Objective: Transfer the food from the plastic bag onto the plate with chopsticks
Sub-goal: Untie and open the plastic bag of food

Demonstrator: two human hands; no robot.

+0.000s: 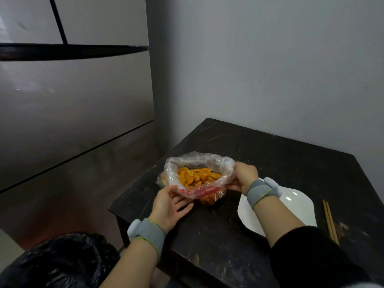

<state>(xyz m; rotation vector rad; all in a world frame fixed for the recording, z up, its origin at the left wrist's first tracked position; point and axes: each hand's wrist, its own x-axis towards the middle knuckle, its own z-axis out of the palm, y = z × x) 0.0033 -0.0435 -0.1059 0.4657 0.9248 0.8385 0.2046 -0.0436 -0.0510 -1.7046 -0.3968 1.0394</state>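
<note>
One bag (209, 163), one plate (299, 206) — two chopsticks (330, 221).

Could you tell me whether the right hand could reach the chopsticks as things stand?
Probably yes: the chopsticks lie uncovered right of the plate, though the right hand grips the plastic bag and must release it first.
</note>
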